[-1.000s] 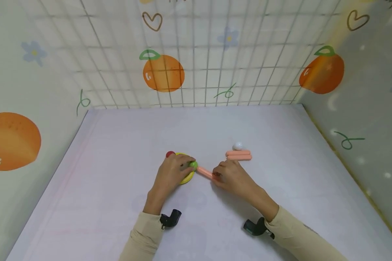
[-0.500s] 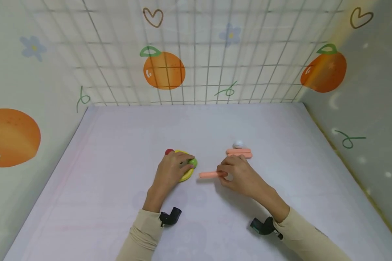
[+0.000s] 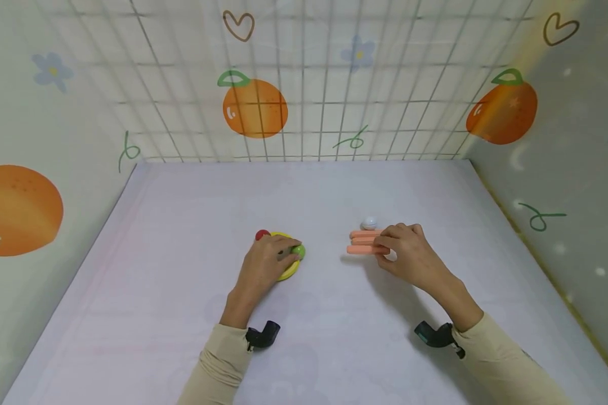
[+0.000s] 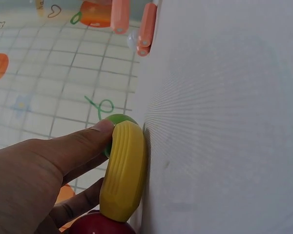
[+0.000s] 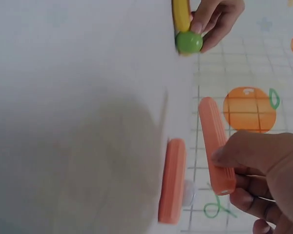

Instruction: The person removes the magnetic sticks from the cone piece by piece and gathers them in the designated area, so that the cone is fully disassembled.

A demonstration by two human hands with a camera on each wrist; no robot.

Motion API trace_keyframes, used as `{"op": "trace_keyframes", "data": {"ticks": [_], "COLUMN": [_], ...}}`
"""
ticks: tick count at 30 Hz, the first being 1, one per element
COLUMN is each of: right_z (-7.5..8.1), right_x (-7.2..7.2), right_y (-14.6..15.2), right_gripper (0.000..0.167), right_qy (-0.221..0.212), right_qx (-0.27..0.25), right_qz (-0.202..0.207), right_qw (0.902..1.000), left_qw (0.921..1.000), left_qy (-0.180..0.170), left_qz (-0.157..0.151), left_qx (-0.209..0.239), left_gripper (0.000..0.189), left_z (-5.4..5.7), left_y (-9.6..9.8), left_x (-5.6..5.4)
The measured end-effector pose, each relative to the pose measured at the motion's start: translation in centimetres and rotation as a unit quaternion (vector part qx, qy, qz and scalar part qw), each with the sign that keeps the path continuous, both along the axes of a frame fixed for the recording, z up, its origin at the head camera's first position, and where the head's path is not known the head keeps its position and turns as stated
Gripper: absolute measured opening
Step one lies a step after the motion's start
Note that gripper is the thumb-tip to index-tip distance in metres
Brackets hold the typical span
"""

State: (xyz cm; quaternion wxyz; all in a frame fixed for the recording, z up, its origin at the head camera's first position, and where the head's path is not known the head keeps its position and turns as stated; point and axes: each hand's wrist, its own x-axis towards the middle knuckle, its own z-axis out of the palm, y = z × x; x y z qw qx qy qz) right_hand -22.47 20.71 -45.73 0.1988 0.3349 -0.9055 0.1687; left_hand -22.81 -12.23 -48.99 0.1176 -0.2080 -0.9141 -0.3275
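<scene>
My left hand point(image 3: 261, 265) rests low at the table's middle and pinches a small glossy green ball point(image 3: 299, 251) between thumb and fingers. Against the ball lies a curved, ridged yellow toy banana point(image 4: 123, 170), with a round red piece point(image 3: 262, 234) beyond the hand; the palm hides part of this group. My right hand point(image 3: 412, 254) pinches a salmon-pink ridged stick point(image 5: 214, 141) near one end. That stick hangs level just above the table, right in front of two like pink sticks point(image 3: 361, 234) lying side by side.
A white ball point(image 3: 369, 223) sits behind the two lying sticks. The pale tabletop point(image 3: 208, 197) ends at a grid-patterned curtain point(image 3: 314, 107) with printed oranges, and cloth walls stand at both sides. Each wrist carries a black camera, the left one point(image 3: 263, 335) close over the table.
My right hand has drawn the pink stick away from the green ball, levelled it, and carried it right to the other two sticks. The left hand keeps its place and its pinch.
</scene>
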Motion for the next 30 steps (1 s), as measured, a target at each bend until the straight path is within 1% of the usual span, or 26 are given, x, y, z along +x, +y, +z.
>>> {"op": "trace_keyframes", "data": {"ticks": [5, 17, 20, 26, 30], "right_z": [-0.2, -1.3, -1.5, -1.8, -1.9], "right_x": [-0.3, -1.1, -1.1, -1.4, -1.6], "right_y": [0.8, 1.3, 1.4, 1.7, 1.8], "right_gripper": [0.021, 0.023, 0.024, 0.022, 0.018], "right_qy": [-0.009, -0.036, -0.029, 0.000, -0.002], "right_qx": [0.007, 0.045, 0.044, 0.038, 0.039], "right_qz": [-0.007, -0.034, -0.035, -0.027, -0.027], "right_qw": [0.9999, 0.9978, 0.9980, 0.9989, 0.9989], "left_qw": [1.0000, 0.9999, 0.9999, 0.9999, 0.9999], "left_qy": [-0.002, -0.011, -0.013, -0.011, -0.012], "left_qz": [-0.001, 0.005, 0.005, 0.008, 0.009], "left_qx": [0.006, 0.002, 0.003, 0.000, -0.002], "left_gripper": [0.028, 0.027, 0.027, 0.028, 0.028], "left_z": [-0.1, -0.1, -0.2, -0.1, -0.1], "left_y": [0.1, 0.2, 0.2, 0.1, 0.0], "left_x": [0.0, 0.0, 0.0, 0.1, 0.1]}}
